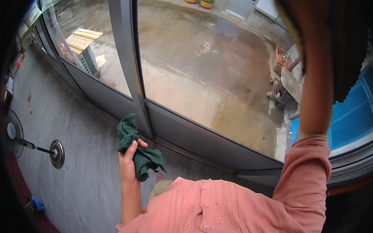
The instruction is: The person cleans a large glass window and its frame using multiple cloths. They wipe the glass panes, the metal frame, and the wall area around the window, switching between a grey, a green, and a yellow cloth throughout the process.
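Note:
My left hand (128,166) is closed around a crumpled dark green cloth (145,161), with thumb and fingertips showing against it. The cloth's ends hang loose above and below my grip, in front of the grey window frame (129,43). My right forearm (316,89), its pink sleeve pushed back to the elbow, reaches straight up at the right. At the top rim the right hand fades into shadow, so its fingers cannot be made out, nor anything in them. Large glass panes (205,63) stand before me, close to both arms.
A standing fan (56,153) with a round metal base is on the grey floor (83,141) at left. A blue object (36,203) lies lower left. Blue-paned window (357,111) at right, beside a dark hanging shape (350,53). Outside: a wet yard, potted plants (206,3), a crate (282,58).

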The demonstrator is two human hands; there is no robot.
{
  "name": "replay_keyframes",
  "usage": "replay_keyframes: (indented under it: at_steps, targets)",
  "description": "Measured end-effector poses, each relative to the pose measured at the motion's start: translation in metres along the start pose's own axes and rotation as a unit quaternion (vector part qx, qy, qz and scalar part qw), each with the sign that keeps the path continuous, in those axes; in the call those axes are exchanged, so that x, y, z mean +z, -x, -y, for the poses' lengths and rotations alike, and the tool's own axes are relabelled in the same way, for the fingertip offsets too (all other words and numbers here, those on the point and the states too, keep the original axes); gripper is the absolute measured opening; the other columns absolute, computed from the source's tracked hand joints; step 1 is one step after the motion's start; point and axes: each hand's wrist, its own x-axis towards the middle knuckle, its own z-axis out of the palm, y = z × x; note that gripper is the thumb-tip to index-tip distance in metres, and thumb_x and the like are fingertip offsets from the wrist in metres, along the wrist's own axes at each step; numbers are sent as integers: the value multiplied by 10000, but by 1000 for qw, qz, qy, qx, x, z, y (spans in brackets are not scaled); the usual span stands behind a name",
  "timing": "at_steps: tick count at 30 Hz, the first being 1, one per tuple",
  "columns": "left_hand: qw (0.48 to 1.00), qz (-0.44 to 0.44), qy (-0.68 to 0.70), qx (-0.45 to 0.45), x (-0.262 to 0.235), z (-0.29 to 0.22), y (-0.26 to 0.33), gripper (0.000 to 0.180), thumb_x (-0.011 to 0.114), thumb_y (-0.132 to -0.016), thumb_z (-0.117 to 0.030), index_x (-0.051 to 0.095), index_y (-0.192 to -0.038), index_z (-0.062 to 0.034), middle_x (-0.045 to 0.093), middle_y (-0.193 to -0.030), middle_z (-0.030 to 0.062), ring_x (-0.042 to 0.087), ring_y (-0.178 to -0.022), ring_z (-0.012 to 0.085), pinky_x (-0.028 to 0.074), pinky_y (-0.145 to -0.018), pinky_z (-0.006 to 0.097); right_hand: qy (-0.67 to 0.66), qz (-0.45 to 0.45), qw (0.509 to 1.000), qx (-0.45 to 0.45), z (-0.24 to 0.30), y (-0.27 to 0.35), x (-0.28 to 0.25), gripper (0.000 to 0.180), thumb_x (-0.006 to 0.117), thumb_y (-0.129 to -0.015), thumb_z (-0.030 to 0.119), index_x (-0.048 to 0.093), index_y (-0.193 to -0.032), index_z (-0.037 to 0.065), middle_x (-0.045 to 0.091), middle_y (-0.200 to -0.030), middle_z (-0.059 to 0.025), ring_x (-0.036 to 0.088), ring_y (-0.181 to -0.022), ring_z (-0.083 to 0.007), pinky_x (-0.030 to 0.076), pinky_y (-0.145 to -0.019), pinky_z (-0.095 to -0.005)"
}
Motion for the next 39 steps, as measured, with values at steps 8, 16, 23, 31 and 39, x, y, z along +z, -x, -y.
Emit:
replay_keyframes:
  at_steps: [8, 16, 23, 31, 39]
  targets:
    - [990, -130, -48, 36, -82, -4, 29, 230, 669, -918, -179, 636, -1057, 0, 672, -900, 110, 623, -819, 174, 519, -734, 319, -323, 121, 913, -217, 378, 203, 16, 366, 465, -1012, 213, 564, -1327, 56, 543, -1385, -114, 484, -1299, -230, 401, -1067, -318]
    - [959, -278, -29, 42, -143, -6, 60, 186, 639, -945, -192, 629, -1040, -33, 649, -883, 86, 619, -810, 161, 535, -708, 329, -559, 391, 716, -149, 363, 371, -27, 409, 447, -1014, 261, 525, -1364, 64, 509, -1424, -98, 472, -1313, -225, 376, -1087, -319]
    - [983, -181, -31, 24, -71, 19, 40, 200, 646, -951, -200, 622, -1063, -36, 649, -904, 81, 622, -831, 165, 553, -703, 339, -393, 291, 869, -81, 91, 296, -25, 449, 430, -1016, 302, 491, -1396, 71, 479, -1458, -83, 461, -1326, -220, 354, -1106, -319]
    - [998, -21, -60, -29, 45, 12, 50, 189, 624, -962, -199, 616, -1060, -37, 655, -924, 84, 618, -841, 164, 565, -680, 348, -8, 97, 988, 123, -156, 250, -73, 497, 412, -1018, 349, 452, -1432, 79, 445, -1496, -66, 449, -1340, -214, 328, -1126, -320]
    - [989, 37, -139, -40, 64, 9, 61, 207, 606, -975, -209, 614, -1079, -31, 652, -944, 101, 629, -827, 180, 568, -696, 345, -555, 302, 763, 140, 116, 282, -77, 546, 393, -1020, 396, 414, -1469, 87, 411, -1535, -50, 437, -1354, -208, 303, -1147, -321]
